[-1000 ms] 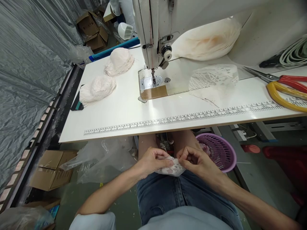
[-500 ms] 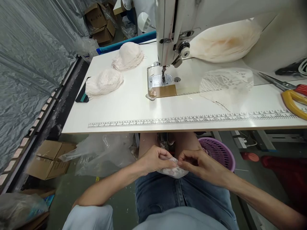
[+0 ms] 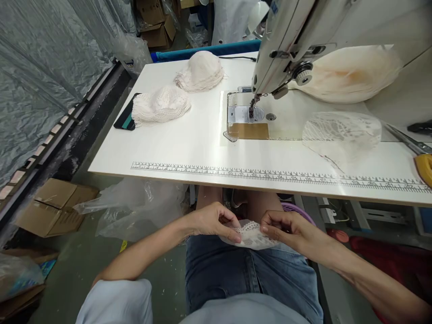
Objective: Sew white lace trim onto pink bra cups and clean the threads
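Over my lap, below the table edge, a piece of white lace fabric [image 3: 254, 235] is stretched between my two hands. My left hand [image 3: 218, 223] pinches its left end between thumb and fingers. The right end sits in the pinch of my right hand [image 3: 286, 229]. A scalloped edge with small holes runs along the top of the lace. In front stands a sewing machine [image 3: 280, 54], its presser foot [image 3: 251, 110] over the metal needle plate. Another sheer lace piece [image 3: 342, 135] lies flat on the table to the right of the needle.
Two stacks of lace cups, a front one [image 3: 160, 106] and a back one [image 3: 200, 72], lie on the left of the white table [image 3: 195, 153]. Yellow-handled scissors [image 3: 423, 166] rest at the right. Beneath are a purple basket [image 3: 299, 211], plastic bags [image 3: 141, 216] and a cardboard box [image 3: 57, 207].
My hands have moved slightly apart, so more of the lace shows between them. The view has turned, shifting the machine and table items rightward in the picture.
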`<state>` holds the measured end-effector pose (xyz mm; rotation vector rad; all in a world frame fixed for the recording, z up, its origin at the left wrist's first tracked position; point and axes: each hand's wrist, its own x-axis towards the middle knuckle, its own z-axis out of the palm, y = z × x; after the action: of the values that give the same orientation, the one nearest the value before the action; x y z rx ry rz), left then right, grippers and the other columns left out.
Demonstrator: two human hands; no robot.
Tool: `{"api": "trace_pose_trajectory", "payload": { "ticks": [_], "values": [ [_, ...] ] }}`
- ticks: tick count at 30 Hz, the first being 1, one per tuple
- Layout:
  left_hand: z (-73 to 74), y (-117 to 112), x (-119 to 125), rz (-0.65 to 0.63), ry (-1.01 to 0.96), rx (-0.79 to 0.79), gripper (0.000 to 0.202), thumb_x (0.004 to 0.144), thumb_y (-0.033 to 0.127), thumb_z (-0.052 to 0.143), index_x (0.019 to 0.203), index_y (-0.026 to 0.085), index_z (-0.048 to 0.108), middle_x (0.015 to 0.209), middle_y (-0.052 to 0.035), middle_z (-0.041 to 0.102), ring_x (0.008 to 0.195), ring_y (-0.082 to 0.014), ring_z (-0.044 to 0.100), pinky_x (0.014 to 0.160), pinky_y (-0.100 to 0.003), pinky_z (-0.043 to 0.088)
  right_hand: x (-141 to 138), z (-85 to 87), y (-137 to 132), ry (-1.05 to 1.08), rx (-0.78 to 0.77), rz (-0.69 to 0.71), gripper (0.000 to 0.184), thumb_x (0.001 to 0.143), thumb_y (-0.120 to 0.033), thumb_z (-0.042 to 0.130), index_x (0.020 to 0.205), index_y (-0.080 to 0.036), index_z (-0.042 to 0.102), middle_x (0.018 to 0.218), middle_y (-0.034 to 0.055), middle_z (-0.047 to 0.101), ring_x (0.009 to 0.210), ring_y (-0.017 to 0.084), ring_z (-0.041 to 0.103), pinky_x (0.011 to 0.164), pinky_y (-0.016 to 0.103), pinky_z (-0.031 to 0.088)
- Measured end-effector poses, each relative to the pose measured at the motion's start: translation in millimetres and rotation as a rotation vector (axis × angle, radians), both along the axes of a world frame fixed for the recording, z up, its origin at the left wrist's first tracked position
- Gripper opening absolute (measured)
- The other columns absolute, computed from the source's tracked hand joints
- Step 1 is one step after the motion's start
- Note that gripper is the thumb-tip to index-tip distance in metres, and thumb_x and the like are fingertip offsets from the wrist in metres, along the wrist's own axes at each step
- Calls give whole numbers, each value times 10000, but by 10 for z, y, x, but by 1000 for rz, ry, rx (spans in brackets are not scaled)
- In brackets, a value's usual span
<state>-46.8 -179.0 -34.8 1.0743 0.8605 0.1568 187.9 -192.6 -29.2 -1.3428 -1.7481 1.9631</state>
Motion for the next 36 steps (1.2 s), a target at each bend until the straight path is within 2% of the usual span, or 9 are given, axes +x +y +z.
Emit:
{"api": "trace_pose_trajectory", "payload": {
  "ticks": [6,12,15,18,23,26,28,31,36],
  "values": [
    [-19,44,-79,-34,-73,36,313,586,352,807,790,135,711,679,14,587,643,-95,487,604,-209,362,-182,158,74,-2,-17,22,327,810,-489,566,688,-189,516,627,-32,406,579,114,329,523,246,273],
    [24,33,-3,162,-99,-5,385,564,440,802,749,120,695,667,-3,588,626,-106,503,598,-227,378,-277,293,176,-117,149,65,326,853,-461,497,673,-190,512,589,-35,403,533,104,315,477,239,249],
    [178,66,-4,259,-66,12,389,566,451,791,702,104,678,640,-10,586,590,-99,493,573,-223,381,-302,351,236,-138,212,78,337,873,-461,458,691,-185,526,597,-26,428,548,109,340,482,236,265],
    [473,191,-47,283,65,125,348,619,430,747,662,96,657,567,10,541,532,-80,442,510,-204,338,-341,459,342,-134,300,73,347,873,-459,448,684,-178,523,608,-15,460,572,118,369,502,240,287],
    [1062,764,-75,90,324,528,210,690,309,656,612,117,620,508,43,449,486,-68,373,439,-196,251,-396,710,795,-120,525,38,339,853,-440,437,637,-181,478,557,-25,425,536,114,365,477,240,282],
    [1225,1305,58,22,400,639,211,652,282,672,551,132,563,513,46,435,496,-71,375,445,-199,257,-363,768,1242,-238,690,6,321,853,-399,414,606,-195,422,551,-27,413,517,109,366,466,237,283],
    [1196,1665,209,7,480,640,235,611,256,691,504,141,515,489,50,419,487,-73,369,442,-207,251,-317,736,1537,-391,765,-8,306,844,-338,415,573,-201,376,549,-22,425,518,111,384,466,234,287],
    [1022,2064,453,-16,567,613,246,584,216,691,466,149,486,448,58,388,464,-74,362,433,-214,254,-233,626,1846,-562,800,-51,281,813,-238,424,542,-203,359,545,-4,475,506,125,419,455,242,262],
    [883,2265,700,-92,630,579,163,563,168,679,483,146,539,464,41,443,482,-96,433,429,-216,300,-48,523,2000,-666,805,-6,250,812,-194,456,562,-202,448,539,9,528,480,143,459,455,252,207]
  ]
}}
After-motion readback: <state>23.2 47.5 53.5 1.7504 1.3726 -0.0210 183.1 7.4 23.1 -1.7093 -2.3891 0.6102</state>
